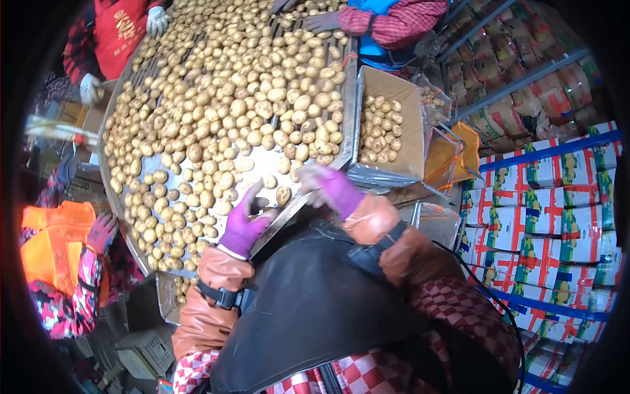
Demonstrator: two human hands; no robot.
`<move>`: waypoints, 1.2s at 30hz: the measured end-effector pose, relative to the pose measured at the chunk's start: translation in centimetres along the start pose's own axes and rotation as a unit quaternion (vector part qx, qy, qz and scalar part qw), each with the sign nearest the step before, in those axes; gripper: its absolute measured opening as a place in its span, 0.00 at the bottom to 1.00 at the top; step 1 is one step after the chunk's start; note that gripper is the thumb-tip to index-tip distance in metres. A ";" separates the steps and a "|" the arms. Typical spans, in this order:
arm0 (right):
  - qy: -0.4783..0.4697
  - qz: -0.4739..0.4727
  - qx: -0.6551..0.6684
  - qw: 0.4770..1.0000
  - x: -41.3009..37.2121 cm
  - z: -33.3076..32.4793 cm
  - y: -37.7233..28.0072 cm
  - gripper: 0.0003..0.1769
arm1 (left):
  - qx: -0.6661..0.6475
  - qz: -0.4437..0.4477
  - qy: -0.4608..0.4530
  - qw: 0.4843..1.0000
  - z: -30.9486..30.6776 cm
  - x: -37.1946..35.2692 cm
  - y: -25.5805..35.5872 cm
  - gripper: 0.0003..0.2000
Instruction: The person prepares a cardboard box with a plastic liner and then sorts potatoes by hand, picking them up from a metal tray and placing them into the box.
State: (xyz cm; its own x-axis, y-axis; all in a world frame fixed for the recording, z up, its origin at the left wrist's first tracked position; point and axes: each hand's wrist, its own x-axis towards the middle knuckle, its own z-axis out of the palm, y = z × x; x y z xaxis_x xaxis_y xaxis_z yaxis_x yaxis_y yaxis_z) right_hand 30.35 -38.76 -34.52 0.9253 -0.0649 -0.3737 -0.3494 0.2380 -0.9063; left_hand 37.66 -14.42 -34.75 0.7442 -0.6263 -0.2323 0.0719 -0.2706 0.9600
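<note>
A heap of potatoes [223, 85] spreads over a metal sorting table [266, 172]. My left hand [248, 222], in a purple glove with greyish fingers, is over the near edge of the table. Its thumb and fingers are apart, with nothing between them. One potato [283, 195] lies just to its right, between my two hands. My right hand [331, 188], gloved the same way, is at the table's right corner. Its fingers stretch left towards the potatoes, somewhat blurred, and I see nothing held in them.
A plastic-lined carton [401, 92] of potatoes stands right of the table. Stacked printed boxes [538, 217] fill the far right. Co-workers in a red apron [121, 33], an orange vest [58, 243] and checked sleeves [407, 23] stand around the table. Another carton [167, 299] sits below the table's near-left edge.
</note>
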 end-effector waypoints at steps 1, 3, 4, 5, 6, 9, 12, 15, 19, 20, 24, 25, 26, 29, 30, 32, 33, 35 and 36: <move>0.080 0.000 0.042 0.996 -0.5 -2.6 -1.2 0.17 | -0.034 0.010 0.045 0.998 -0.6 0.2 -2.6 0.32; 0.201 -0.150 0.017 0.968 -3.1 -8.9 -5.1 0.19 | -0.006 0.105 0.117 0.988 -3.1 0.5 -6.2 0.26; 0.281 -0.268 -0.032 0.921 -4.8 -10.3 -8.1 0.18 | -0.054 0.050 0.165 0.984 -3.9 0.3 -7.1 0.24; 0.371 -0.366 -0.094 0.848 -6.4 -11.6 -11.1 0.16 | 0.002 0.047 0.212 0.976 -4.5 -0.1 -7.0 0.22; 0.312 -0.411 -0.132 0.846 -8.2 -15.6 -14.2 0.14 | 0.043 0.038 0.246 0.968 -5.6 -0.2 -8.5 0.22; 0.440 -0.554 -0.166 0.687 -9.7 -21.3 -20.8 0.25 | 0.113 0.082 0.306 0.942 -7.9 0.5 -11.5 0.21; 0.576 -0.431 -0.497 0.485 -8.2 -32.3 -22.7 0.27 | 0.250 0.059 0.377 0.890 -9.6 3.0 -9.9 0.26; 0.612 -0.336 -0.215 0.683 -3.9 -32.1 -21.2 0.32 | 0.394 0.071 0.419 0.815 -12.0 8.2 -10.0 0.35; 0.437 -0.395 -0.373 0.717 4.4 -29.8 -13.2 0.28 | 0.334 -0.065 0.395 0.853 -8.6 14.9 -8.8 0.46; 0.377 -0.386 -0.393 0.745 6.6 -28.6 -11.8 0.27 | 0.392 -0.099 0.355 0.843 -6.0 15.3 -5.6 0.46; 0.190 -0.320 -0.303 0.877 12.7 -18.4 -7.7 0.30 | 0.553 -0.074 0.184 0.809 2.7 12.7 -1.9 0.36; 0.143 -0.309 -0.329 0.881 13.4 -16.0 -7.7 0.29 | 0.527 -0.073 0.107 0.840 2.2 12.6 -1.9 0.36; 0.094 -0.298 -0.355 0.881 13.9 -13.5 -7.6 0.28 | 0.494 -0.072 0.032 0.866 1.4 12.1 -2.1 0.35; -0.018 -0.305 -0.354 0.884 17.4 -8.9 -5.7 0.26 | 0.110 0.042 -0.020 0.993 -1.7 9.2 -4.7 0.29; -0.047 -0.318 -0.362 0.875 18.4 -7.1 -5.7 0.26 | -0.054 -0.046 -0.036 0.997 -2.0 7.0 -3.3 0.26; -0.093 -0.345 -0.371 0.857 21.2 -3.0 -5.0 0.26 | -0.008 0.016 0.064 0.998 -1.8 3.4 -4.9 0.24; -0.116 -0.365 -0.390 0.837 22.5 -0.8 -4.8 0.26 | -0.055 0.006 0.109 0.993 -1.6 1.6 -5.4 0.22; -0.161 -0.414 -0.426 0.788 24.7 4.3 -5.0 0.25 | -0.121 -0.069 0.226 0.964 -1.6 -1.3 -5.2 0.21; -0.179 -0.442 -0.446 0.758 25.3 6.8 -5.1 0.25 | -0.195 -0.104 0.279 0.934 -1.6 -2.3 -4.0 0.21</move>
State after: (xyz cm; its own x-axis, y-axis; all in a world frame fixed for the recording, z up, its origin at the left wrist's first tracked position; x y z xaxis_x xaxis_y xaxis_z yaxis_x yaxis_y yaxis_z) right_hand 56.57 -35.02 -37.97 0.7815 0.4876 0.3894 0.6161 -0.5043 -0.6050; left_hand 36.74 -10.74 -37.81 0.9096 -0.0807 -0.4076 0.4098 0.0120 0.9121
